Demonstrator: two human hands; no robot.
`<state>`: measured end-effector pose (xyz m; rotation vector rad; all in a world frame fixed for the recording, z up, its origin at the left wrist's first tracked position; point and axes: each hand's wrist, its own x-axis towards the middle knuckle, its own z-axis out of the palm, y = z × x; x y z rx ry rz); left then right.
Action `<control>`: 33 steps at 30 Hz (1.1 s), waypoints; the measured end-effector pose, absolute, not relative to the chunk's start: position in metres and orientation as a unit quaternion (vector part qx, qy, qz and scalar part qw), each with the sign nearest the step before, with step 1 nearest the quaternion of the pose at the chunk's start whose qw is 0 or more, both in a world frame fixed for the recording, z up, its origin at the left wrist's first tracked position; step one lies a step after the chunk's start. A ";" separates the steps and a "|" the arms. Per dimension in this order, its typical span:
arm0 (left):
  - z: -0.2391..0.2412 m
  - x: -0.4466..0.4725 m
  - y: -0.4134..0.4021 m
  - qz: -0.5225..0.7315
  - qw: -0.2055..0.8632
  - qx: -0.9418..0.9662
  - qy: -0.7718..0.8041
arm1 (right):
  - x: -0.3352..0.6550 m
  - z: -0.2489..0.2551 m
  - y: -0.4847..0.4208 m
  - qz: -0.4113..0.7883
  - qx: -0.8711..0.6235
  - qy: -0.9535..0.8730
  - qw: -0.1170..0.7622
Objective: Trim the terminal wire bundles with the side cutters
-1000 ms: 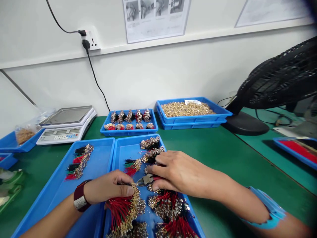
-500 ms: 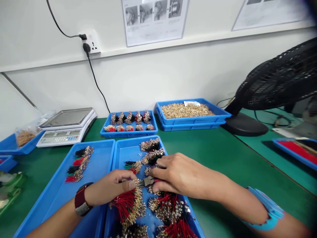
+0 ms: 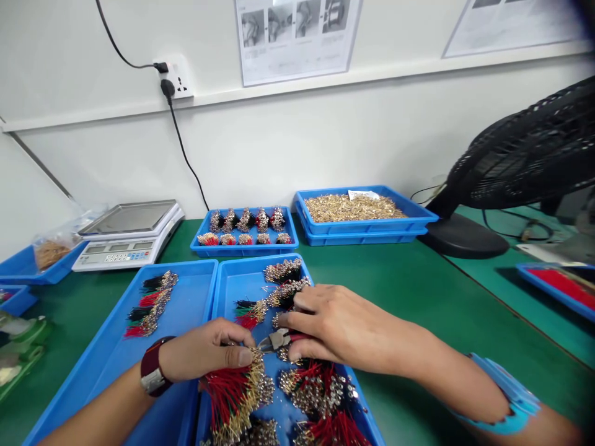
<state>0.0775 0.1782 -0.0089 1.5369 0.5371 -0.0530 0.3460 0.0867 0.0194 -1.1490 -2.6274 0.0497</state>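
The left hand (image 3: 204,350) was pinched shut on the gold terminals of a red wire bundle (image 3: 231,393), whose long axis ran from 1 to 7 o'clock. The right hand (image 3: 341,328) was clamped around small side cutters (image 3: 277,340), their nose at 9 o'clock, just beside the left fingers. Compared with the earlier frame, both hands had barely shifted above the blue tray (image 3: 260,257).

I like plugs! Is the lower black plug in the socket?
Yes, in: the lower black plug sits in the white wall socket, cord hanging down.
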 end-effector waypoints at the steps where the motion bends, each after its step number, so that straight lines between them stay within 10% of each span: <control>1: -0.009 0.077 0.178 -0.023 0.687 0.685 0.242 | 0.345 0.019 0.087 0.018 -0.396 -0.908 0.133; 33: -0.016 0.072 0.183 -0.057 0.693 0.691 0.197 | 0.341 0.016 0.086 0.038 -0.372 -0.922 0.096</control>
